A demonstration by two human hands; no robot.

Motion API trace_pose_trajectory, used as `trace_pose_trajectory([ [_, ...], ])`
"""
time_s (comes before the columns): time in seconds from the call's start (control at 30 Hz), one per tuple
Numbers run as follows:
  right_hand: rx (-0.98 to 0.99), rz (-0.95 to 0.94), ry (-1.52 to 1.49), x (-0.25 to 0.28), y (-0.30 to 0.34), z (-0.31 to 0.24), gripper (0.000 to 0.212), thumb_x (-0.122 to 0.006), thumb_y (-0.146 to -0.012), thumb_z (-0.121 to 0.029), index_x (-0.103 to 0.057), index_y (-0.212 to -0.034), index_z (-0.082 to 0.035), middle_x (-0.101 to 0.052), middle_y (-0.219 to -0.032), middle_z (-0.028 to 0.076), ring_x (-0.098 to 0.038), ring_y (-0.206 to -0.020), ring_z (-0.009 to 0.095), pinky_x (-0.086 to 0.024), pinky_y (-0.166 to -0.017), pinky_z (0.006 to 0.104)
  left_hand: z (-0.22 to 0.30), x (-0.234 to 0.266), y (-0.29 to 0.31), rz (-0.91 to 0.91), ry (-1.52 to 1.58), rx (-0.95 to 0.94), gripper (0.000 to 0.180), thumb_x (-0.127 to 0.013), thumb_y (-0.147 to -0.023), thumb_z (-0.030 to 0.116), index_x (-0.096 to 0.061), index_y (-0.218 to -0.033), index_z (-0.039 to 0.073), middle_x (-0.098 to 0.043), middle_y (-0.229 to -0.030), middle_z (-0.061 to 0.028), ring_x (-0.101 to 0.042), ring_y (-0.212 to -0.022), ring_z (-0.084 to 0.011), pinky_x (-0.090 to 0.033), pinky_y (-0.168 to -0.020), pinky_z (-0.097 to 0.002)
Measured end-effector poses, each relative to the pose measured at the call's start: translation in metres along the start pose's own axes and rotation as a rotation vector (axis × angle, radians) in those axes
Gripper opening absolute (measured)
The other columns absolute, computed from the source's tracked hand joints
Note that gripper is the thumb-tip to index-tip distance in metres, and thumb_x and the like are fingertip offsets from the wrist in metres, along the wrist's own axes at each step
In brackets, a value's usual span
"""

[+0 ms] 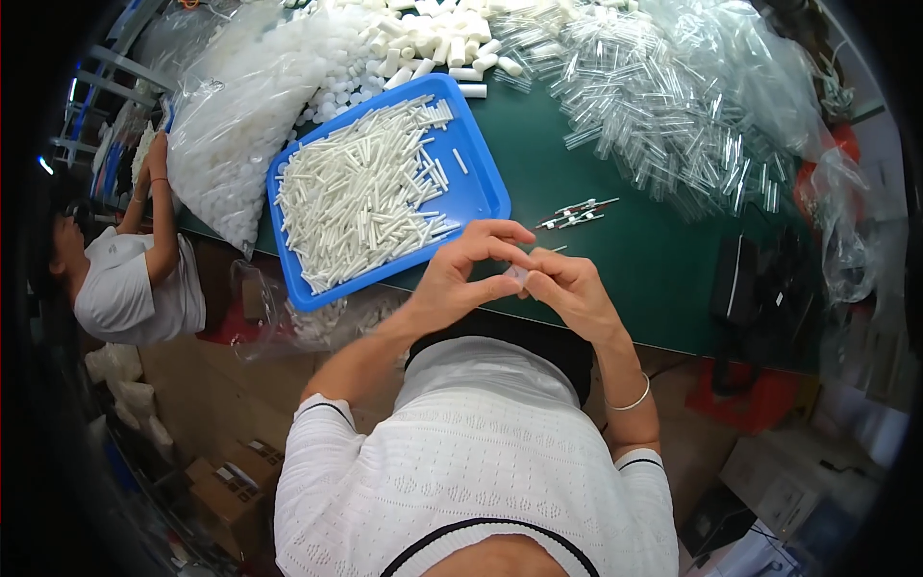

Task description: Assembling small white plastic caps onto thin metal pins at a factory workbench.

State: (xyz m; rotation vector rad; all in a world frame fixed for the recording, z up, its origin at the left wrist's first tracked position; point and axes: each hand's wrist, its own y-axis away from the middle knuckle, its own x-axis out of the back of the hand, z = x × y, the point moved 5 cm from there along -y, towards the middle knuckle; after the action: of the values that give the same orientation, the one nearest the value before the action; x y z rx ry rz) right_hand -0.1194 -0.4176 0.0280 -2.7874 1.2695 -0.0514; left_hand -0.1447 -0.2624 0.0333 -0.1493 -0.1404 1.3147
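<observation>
White knitted short-sleeved top (481, 442) nearest, hands meeting by the table's edge

From where I stand, the wearer's left hand (464, 269) and right hand (574, 291) curl together, fingertips pinching a small translucent whitish piece (518, 273), partly hidden. They hold it near the front edge of the dark-green tabletop (639, 279), near a blue plastic tray (473, 197) heaped with thin white sticks (361, 192). Beyond lie clear tubes (639, 115).

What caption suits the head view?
Left hand and right hand hold a small pale piece beside a blue tray of white sticks.
</observation>
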Motion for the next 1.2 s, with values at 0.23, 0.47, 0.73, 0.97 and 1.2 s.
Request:
trace_pose_trajectory([
  [0.23,-0.072,0.146,-0.518,0.013,0.007,0.003,0.025,-0.053,-0.093,-0.007,-0.058,-0.115,0.004,-0.066,-0.092,0.015,-0.063,-0.072,0.015,-0.053,-0.069,0.0265,-0.013,0.087,-0.065,-0.042,-1.388,-0.373,0.019,-0.07,-0.071,0.004,-0.068,-0.09,0.009,-0.061,-0.089,-0.005,-0.057,-0.089,-0.0243,-0.047,-0.08,-0.0357],
  [0.47,0.043,0.411,-0.496,0.035,0.015,-0.003,0.023,-0.049,-0.098,-0.012,-0.053,-0.117,0.002,-0.066,-0.101,0.019,-0.068,-0.088,0.022,-0.056,-0.08,0.0319,0.001,0.065,-0.075,-0.043,-1.133,-0.211,0.009,-0.07,-0.077,0.008,-0.065,-0.085,0.007,-0.062,-0.079,-0.0053,-0.058,-0.08,-0.0227,-0.046,-0.076,-0.0329],
  [0.73,0.189,0.483,-0.483,0.035,0.015,-0.01,0.027,-0.051,-0.099,-0.018,-0.048,-0.118,0.0,-0.064,-0.108,0.02,-0.067,-0.096,0.026,-0.055,-0.085,0.0338,-0.016,-0.006,-0.031,-0.016,0.037,0.238,0.022,-0.068,-0.087,0.008,-0.069,-0.108,0.002,-0.067,-0.095,-0.0055,-0.059,-0.086,-0.0099,-0.048,-0.079,-0.024],
  [0.97,0.188,0.439,-0.446,0.026,0.019,-0.008,0.029,-0.053,-0.098,-0.018,-0.048,-0.117,0.003,-0.064,-0.109,0.018,-0.067,-0.096,0.023,-0.054,-0.086,0.0328,-0.019,-0.008,-0.024,0.062,0.005,0.167,0.015,-0.069,-0.085,0.008,-0.071,-0.099,0.003,-0.067,-0.092,-0.0047,-0.059,-0.08,-0.0121,-0.044,-0.073,-0.0253],
  [1.2,0.043,0.509,0.113,0.028,0.02,-0.013,0.017,-0.065,-0.092,-0.015,-0.062,-0.091,0.001,-0.063,-0.077,0.005,-0.059,-0.064,0.007,-0.048,-0.056,0.0228,0.022,-0.014,-0.031,0.039,-0.613,-0.246,0.012,-0.07,-0.079,0.002,-0.07,-0.091,0.006,-0.07,-0.081,-0.0023,-0.059,-0.072,-0.0154,-0.041,-0.07,-0.029],
])
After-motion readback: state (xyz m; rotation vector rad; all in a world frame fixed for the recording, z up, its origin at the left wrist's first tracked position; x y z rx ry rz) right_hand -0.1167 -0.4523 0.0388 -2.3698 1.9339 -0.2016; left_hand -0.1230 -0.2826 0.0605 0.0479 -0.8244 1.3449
